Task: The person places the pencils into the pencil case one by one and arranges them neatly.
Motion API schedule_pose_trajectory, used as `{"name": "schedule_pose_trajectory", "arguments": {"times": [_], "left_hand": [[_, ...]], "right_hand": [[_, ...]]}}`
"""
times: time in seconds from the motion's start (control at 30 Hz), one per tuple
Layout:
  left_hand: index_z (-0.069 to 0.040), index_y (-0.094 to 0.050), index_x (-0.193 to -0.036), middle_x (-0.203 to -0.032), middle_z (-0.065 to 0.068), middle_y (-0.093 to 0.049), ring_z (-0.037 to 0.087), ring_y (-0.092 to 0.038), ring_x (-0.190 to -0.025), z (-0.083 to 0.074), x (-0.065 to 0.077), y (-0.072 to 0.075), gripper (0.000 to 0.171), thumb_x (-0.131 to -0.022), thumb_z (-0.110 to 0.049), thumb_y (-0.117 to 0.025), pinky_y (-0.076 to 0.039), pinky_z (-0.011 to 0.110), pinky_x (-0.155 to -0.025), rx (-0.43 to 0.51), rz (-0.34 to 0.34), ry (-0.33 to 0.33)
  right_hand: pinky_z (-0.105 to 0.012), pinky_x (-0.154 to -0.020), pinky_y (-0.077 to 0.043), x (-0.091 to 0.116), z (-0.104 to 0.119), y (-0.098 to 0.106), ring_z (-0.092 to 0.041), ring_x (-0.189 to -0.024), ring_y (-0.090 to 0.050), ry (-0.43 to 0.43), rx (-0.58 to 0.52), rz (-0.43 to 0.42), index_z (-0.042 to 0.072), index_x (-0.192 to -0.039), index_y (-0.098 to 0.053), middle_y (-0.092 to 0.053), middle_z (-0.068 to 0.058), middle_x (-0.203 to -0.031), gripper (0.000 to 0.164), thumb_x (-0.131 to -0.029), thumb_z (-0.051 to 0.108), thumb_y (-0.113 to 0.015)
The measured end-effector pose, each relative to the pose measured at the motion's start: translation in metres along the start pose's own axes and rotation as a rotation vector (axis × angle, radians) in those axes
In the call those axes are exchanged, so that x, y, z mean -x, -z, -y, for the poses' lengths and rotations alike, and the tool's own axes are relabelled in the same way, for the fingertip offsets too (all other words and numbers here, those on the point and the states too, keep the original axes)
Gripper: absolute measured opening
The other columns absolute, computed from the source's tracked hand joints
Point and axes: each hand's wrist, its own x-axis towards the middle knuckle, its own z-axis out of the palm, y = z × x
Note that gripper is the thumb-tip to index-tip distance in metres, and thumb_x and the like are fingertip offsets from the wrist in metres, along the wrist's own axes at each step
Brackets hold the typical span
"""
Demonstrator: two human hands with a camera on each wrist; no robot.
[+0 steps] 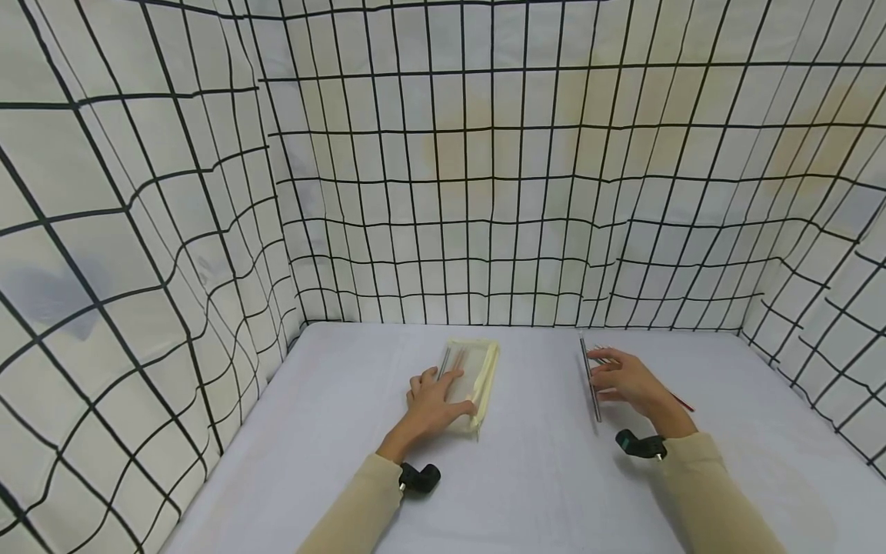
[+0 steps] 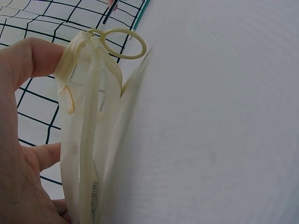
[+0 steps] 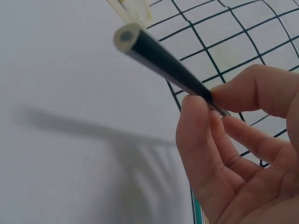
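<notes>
In the head view my left hand [image 1: 432, 402] grips a translucent pale-yellow zip pouch [image 1: 484, 369] near the middle of the table. Slim sticks, perhaps pencils [image 1: 444, 362], show inside it. Up close in the left wrist view, the thumb and fingers hold the pouch [image 2: 86, 140] from its side; a zipper runs along it, with a ring pull [image 2: 142, 44] at one end. Further right, my right hand [image 1: 633, 385] pinches a dark pencil [image 1: 591, 381] between thumb and fingertips. Its flat end with a grey core faces the right wrist camera, and the pencil [image 3: 163, 63] is raised above its shadow.
Under and behind the right hand lies a red stick [image 1: 681, 402], partly hidden; other thin sticks show near its fingers. The white table [image 1: 526, 477] is bounded by black grid netting [image 1: 484, 231] over white cloth at the back and sides.
</notes>
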Motion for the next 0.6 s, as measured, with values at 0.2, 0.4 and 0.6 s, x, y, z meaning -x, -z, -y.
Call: {"name": "schedule_pose_trajectory", "arguments": {"times": [0.2,0.4,0.6], "left_hand": [[-0.019,-0.053,-0.149,-0.159,0.028,-0.031,0.043,-0.027,-0.134,0.001,0.0,0.0,0.082,-0.076,-0.05,-0.073,-0.027,0.061,-0.104,0.002,-0.002,-0.001],[-0.019,-0.053,-0.149,-0.159,0.028,-0.031,0.043,-0.027,-0.134,0.001,0.0,0.0,0.082,-0.076,-0.05,-0.072,-0.027,0.061,-0.104,0.001,0.001,-0.001],[-0.019,-0.053,-0.149,-0.158,0.029,-0.031,0.044,-0.027,-0.135,0.001,0.0,0.0,0.082,-0.075,-0.051,-0.072,-0.026,0.061,-0.105,0.004,0.0,-0.003]], "right_hand": [[-0.038,-0.083,-0.06,0.003,0.008,-0.01,-0.02,-0.096,-0.066,-0.02,-0.01,-0.013,-0.004,-0.15,-0.04,-0.054,-0.032,-0.135,0.059,-0.096,0.001,-0.063],[-0.036,-0.08,-0.06,0.001,0.013,-0.023,-0.019,-0.093,-0.067,-0.039,-0.025,-0.02,-0.003,-0.148,-0.043,-0.06,-0.027,-0.13,0.057,-0.095,0.0,-0.064],[-0.036,-0.078,-0.061,0.0,0.017,-0.037,-0.02,-0.09,-0.066,-0.034,-0.053,0.0,-0.004,-0.147,-0.045,-0.061,-0.025,-0.125,0.055,-0.095,-0.001,-0.064]]}}
